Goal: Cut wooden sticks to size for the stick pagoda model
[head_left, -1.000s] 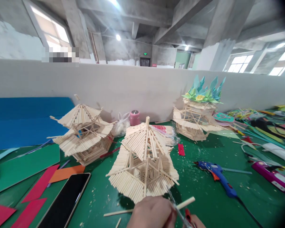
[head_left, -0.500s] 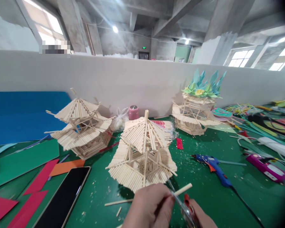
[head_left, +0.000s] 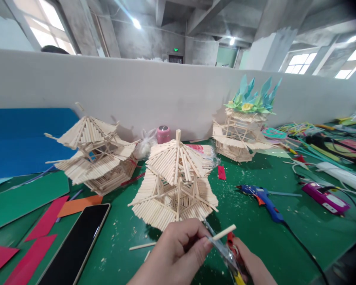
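My left hand [head_left: 176,251] is closed in a pinch on a short wooden stick [head_left: 224,232] that points up to the right. My right hand [head_left: 250,265] grips red-handled scissors [head_left: 230,253], whose blades sit at the stick beside my left fingertips. Just beyond both hands stands a two-tier pagoda model made of sticks [head_left: 175,180] on the green mat [head_left: 261,233].
A second stick pagoda [head_left: 93,156] stands at left, a third [head_left: 240,132] with paper leaves at back right. A black phone [head_left: 77,241], red and orange paper pieces [head_left: 47,219], a blue glue gun [head_left: 262,198], a pink device [head_left: 326,196] and loose sticks [head_left: 142,246] lie around.
The view has tilted down, so both hands show more fully. My hands, the stick and the scissors sit higher in the picture; the models have not moved on the mat.
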The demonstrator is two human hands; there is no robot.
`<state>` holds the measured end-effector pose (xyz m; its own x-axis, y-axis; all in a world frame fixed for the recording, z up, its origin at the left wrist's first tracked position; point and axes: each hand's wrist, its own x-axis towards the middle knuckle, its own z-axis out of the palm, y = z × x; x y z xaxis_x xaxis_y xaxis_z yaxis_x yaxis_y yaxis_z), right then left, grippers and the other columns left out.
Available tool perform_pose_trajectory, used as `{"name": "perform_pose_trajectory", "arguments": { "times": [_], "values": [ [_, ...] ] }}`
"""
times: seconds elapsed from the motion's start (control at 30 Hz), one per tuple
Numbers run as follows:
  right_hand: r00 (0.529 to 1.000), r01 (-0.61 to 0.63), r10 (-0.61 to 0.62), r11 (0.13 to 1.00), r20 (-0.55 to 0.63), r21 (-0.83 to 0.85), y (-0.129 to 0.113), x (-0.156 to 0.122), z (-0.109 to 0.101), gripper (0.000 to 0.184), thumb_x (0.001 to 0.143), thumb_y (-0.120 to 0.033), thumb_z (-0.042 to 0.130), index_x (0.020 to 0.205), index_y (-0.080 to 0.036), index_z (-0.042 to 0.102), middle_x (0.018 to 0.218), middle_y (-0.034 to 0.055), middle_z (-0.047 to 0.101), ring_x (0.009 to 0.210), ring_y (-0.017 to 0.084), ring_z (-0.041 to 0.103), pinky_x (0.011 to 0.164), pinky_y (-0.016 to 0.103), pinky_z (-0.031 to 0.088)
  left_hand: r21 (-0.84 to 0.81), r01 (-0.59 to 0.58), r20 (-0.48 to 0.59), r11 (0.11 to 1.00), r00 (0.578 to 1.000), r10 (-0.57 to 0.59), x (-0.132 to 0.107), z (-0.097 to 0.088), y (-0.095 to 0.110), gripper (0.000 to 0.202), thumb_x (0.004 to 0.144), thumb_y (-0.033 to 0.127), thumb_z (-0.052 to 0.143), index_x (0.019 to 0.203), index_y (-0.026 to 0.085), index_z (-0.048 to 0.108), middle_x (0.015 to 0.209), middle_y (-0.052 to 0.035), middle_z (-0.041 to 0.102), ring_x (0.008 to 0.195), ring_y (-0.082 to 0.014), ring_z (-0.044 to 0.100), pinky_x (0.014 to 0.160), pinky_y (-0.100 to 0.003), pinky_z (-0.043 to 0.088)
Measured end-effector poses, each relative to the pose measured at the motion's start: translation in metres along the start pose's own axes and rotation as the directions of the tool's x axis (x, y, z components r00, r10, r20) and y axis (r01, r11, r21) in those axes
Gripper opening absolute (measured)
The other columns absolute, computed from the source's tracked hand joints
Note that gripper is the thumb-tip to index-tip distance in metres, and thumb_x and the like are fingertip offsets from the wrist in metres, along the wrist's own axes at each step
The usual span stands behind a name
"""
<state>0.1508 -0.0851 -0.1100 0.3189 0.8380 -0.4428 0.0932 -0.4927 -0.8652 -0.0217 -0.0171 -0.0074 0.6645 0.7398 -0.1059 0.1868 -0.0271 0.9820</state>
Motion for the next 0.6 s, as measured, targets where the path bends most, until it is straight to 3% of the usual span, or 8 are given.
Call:
{"name": "perform_pose_trajectory", "arguments": {
  "times": [0.1,0.2,0.3,0.43,0.6],
  "values": [
    [0.999,0.04,-0.04,0.999,-0.019,0.011,0.001,-0.001,-0.003,0.04,0.084,-0.045,0.044,0.057,-0.018,0.057,0.046,-0.0009,0.053,0.041,0.009,0.047,0.044,0.02,0.04,0.049,-0.008,-0.041,0.999,0.999,0.01,0.001,0.004,0.0,0.023,0.084,0.031,0.043,0.073,0.016,0.056,0.057,0.004,0.041,0.052,-0.0109,0.034,0.047,-0.022,0.027],
    [0.996,0.085,-0.084,0.996,-0.036,0.026,0.003,-0.003,-0.006,0.032,0.081,-0.043,0.051,0.061,-0.019,0.06,0.045,-0.0018,0.054,0.041,0.009,0.046,0.043,0.019,0.039,0.32,-0.133,-0.179,0.938,0.964,0.197,0.001,0.012,-0.003,0.02,0.083,0.023,0.042,0.073,0.017,0.059,0.058,0.0024,0.047,0.052,-0.011,0.038,0.049,-0.022,0.03],
    [0.992,0.12,-0.119,0.992,-0.045,0.035,0.006,-0.001,-0.004,0.036,0.082,-0.043,0.049,0.058,-0.019,0.059,0.042,-0.0021,0.051,0.036,0.008,0.044,0.036,0.018,0.034,0.461,-0.199,-0.208,0.865,0.923,0.324,-0.001,0.015,-0.006,0.021,0.083,0.019,0.041,0.072,0.019,0.059,0.058,0.002,0.05,0.05,-0.0112,0.04,0.049,-0.022,0.031],
    [0.987,0.157,-0.155,0.987,-0.038,0.034,0.01,0.008,0.001,0.049,0.087,-0.044,0.037,0.048,-0.02,0.053,0.035,-0.0034,0.044,0.03,0.007,0.037,0.028,0.016,0.026,0.275,-0.122,-0.072,0.954,0.987,0.147,-0.003,0.008,-0.007,0.025,0.086,0.028,0.04,0.075,0.018,0.059,0.062,-0.0007,0.054,0.056,-0.013,0.044,0.052,-0.023,0.033],
    [0.984,0.175,-0.175,0.985,-0.038,-0.002,0.012,0.005,-0.002,0.052,0.09,-0.044,0.031,0.048,-0.02,0.053,0.035,-0.0027,0.046,0.029,0.006,0.038,0.029,0.015,0.03,-0.041,-0.007,0.006,0.999,1.0,0.007,-0.004,0.003,-0.007,0.025,0.084,0.037,0.043,0.074,0.017,0.054,0.061,0.0032,0.042,0.055,-0.0114,0.034,0.05,-0.024,0.027]
  ]
}}
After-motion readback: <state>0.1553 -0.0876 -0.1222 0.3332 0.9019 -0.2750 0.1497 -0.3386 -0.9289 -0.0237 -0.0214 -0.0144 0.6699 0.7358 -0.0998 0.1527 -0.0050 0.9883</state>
